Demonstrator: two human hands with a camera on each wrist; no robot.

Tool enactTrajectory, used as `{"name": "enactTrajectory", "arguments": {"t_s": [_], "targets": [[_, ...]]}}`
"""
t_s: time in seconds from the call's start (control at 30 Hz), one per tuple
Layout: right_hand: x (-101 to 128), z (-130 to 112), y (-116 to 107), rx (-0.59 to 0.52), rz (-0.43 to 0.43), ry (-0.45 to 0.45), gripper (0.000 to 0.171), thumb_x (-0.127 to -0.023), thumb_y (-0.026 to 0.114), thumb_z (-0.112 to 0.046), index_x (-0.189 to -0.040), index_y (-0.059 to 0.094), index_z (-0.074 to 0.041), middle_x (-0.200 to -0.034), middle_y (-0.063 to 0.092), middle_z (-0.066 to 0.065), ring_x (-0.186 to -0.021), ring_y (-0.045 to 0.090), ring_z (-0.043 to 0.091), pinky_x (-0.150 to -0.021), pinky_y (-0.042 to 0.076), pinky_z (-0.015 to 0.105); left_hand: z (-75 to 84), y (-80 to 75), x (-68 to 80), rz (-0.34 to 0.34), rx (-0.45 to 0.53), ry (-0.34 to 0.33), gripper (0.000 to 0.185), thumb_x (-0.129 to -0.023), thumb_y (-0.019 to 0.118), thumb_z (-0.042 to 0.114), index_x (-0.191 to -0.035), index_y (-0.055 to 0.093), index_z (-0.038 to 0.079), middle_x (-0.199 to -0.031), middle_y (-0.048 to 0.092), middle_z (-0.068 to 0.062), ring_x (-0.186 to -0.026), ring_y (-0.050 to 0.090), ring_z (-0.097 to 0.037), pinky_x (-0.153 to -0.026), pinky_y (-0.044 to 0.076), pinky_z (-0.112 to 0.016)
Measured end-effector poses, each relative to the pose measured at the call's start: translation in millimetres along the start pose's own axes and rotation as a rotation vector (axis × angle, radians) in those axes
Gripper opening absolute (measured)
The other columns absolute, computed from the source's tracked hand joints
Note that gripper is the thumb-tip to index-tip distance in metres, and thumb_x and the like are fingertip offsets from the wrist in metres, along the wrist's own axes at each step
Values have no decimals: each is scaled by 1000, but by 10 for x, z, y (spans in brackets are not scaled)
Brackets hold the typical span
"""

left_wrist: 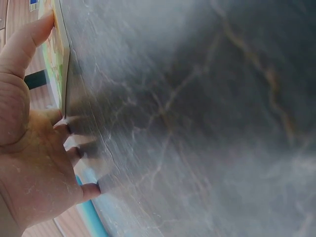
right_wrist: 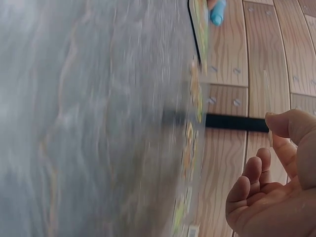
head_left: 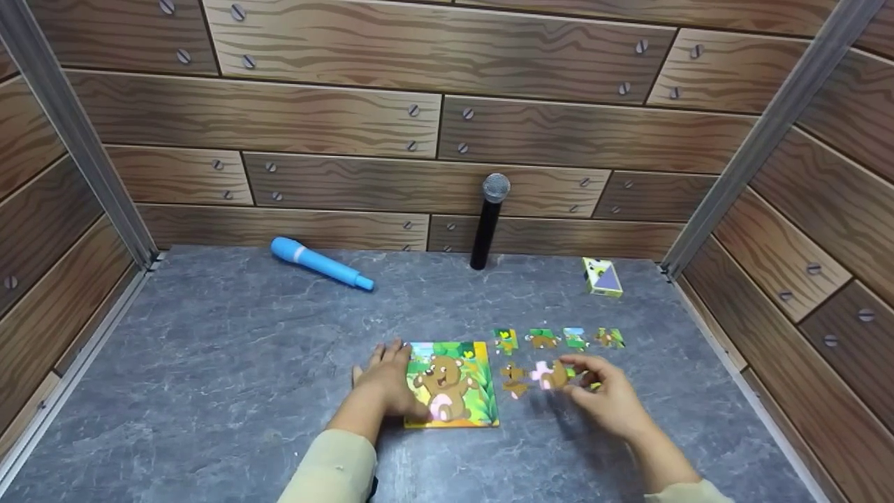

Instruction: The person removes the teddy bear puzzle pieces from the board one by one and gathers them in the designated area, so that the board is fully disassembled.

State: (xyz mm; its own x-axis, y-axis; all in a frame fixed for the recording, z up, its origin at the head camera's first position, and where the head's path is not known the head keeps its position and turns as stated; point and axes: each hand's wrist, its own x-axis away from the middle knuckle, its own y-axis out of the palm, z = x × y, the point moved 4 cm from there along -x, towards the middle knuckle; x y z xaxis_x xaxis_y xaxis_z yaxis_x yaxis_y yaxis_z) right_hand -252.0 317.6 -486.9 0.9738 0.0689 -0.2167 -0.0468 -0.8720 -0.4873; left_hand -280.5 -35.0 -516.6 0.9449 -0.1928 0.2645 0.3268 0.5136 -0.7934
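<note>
A square bear picture board (head_left: 454, 384) lies flat on the table. My left hand (head_left: 384, 383) rests at its left edge, with the thumb (left_wrist: 37, 37) on the board and the other fingertips on the tabletop. My right hand (head_left: 606, 392) pinches a brown and pink puzzle piece (head_left: 550, 375) between thumb and index finger. In the right wrist view this puzzle piece (right_wrist: 268, 94) appears edge-on, raised above the table. Loose brown puzzle pieces (head_left: 514, 381) lie between the board and my right hand. Part of a green piece shows behind my right fingers.
A row of several puzzle pieces (head_left: 542, 339) lies beyond my right hand. Farther back are a blue toy microphone (head_left: 323, 265), an upright black microphone (head_left: 487, 223) and a small card box (head_left: 602, 276). Wood-patterned walls (head_left: 349, 122) enclose the grey table (head_left: 209, 370).
</note>
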Motion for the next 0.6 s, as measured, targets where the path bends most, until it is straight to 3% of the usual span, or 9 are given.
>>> {"name": "enactTrajectory", "arguments": {"t_s": [0.23,0.6], "targets": [[16,85,-207,23,55,6,43,-79,78,17,-121,74,6,-101,66,11,-78,59,11,-72,53,23,-8,2,2,1,-8,1,126,-67,99,48,-167,33,9,-175,23,-12,-161,13,-42,-121,8,-76],[17,302,-536,82,40,122,45,-86,73,16,-130,68,10,-109,65,17,-77,56,13,-60,49,21,-12,9,-17,-8,-4,-4,124,-68,98,44,-167,33,8,-175,21,-12,-161,11,-41,-122,6,-75]]}}
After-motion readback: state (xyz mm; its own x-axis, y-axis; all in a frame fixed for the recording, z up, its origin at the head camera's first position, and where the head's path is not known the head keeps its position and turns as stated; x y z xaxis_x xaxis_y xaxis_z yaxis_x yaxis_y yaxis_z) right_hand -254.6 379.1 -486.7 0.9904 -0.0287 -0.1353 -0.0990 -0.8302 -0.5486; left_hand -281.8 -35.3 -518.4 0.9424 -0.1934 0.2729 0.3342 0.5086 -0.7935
